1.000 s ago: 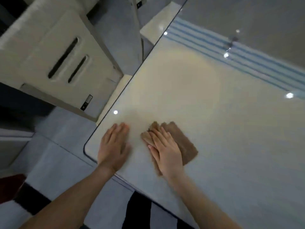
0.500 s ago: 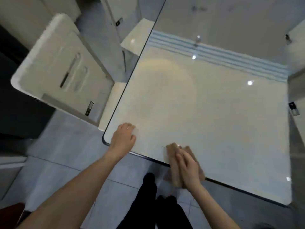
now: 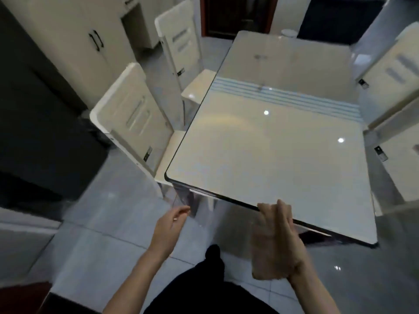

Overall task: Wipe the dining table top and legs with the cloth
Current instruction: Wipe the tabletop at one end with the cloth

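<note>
**Brown cloth held at the near edge of the table**

Brown and soft, the cloth (image 3: 264,261) is held in the right hand (image 3: 281,230) at the 6 o'clock edge of the table top (image 3: 272,155). Most of it hangs below that edge, and none of it is spread on the top. The picture is blurred there, so the grip cannot be seen well. The fingers seem to be closed on the cloth, with the fingertips up at the dark rim.

The left hand (image 3: 171,222) is held in the air off the top, at about 8 o'clock from the table. Its fingers are loosely bent and nothing is held in it. The shiny table leg (image 3: 195,202) under the 7 o'clock corner is near it but is not touched.

The top is glossy and cream, with blue stripes (image 3: 285,98) across it toward 12 o'clock. A pale chair (image 3: 133,116) is pushed in at 9 o'clock and a second chair (image 3: 394,71) at 3 o'clock. Grey floor (image 3: 108,234) is seen below.

The step in hand seems to be the change from the top to the legs. That is only judged from where the cloth is. For the next move, the cloth would need to be brought down and wrapped around the nearest leg, at 7 o'clock. The body would have to be bent low, since the legs are mostly hidden under the top. The pale chair stands close to that leg and may have to be pulled aside. The far legs cannot be seen.
</note>
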The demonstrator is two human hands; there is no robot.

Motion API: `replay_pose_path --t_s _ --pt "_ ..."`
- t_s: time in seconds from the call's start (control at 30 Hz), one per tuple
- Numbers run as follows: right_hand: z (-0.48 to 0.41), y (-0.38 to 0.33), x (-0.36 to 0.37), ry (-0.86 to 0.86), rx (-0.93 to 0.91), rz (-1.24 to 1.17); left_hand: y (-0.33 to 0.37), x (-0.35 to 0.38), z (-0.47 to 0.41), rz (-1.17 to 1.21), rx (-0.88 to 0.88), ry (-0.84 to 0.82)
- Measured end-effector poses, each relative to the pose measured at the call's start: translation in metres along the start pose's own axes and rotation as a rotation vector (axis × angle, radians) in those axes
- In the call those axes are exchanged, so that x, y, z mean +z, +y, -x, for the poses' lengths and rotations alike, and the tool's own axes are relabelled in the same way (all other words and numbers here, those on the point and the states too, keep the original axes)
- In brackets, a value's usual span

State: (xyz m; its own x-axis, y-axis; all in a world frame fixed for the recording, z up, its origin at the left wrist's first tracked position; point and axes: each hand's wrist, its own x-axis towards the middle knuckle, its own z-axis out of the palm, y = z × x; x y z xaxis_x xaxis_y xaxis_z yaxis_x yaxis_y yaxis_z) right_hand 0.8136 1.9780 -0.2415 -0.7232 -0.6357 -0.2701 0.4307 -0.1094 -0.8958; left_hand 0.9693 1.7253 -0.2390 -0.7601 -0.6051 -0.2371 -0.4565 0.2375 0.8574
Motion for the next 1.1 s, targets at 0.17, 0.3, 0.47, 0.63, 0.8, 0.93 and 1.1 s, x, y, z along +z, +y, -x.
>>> replay_pose_path --t_s 0.17,0.3,0.47,0.63,0.8,0.93,1.1 --pt "0.038 0.056 -0.013 0.185 0.363 -0.444 -0.059 -0.011 0.083 0.006 -0.218 0.013" --pt "0.058 0.062 0.01 0.091 0.29 -0.452 -0.092 -0.036 0.123 0.032 -0.32 0.045" --pt "0.036 0.061 0.049 0.084 0.168 -0.161 -0.11 -0.073 0.13 0.096 -0.34 0.119" --pt "0.028 0.068 0.1 0.178 0.553 -0.434 -0.132 -0.123 0.11 0.09 -0.305 0.073" --pt "0.015 0.114 0.188 0.207 0.237 -0.454 -0.173 -0.196 0.065 0.031 -0.295 -0.085" --pt "0.016 0.178 0.22 0.482 0.329 -0.471 -0.194 -0.254 0.025 -0.062 -0.258 -0.226" --pt "-0.007 0.22 0.266 0.235 0.24 -0.854 -0.206 -0.275 -0.036 -0.093 -0.211 -0.276"
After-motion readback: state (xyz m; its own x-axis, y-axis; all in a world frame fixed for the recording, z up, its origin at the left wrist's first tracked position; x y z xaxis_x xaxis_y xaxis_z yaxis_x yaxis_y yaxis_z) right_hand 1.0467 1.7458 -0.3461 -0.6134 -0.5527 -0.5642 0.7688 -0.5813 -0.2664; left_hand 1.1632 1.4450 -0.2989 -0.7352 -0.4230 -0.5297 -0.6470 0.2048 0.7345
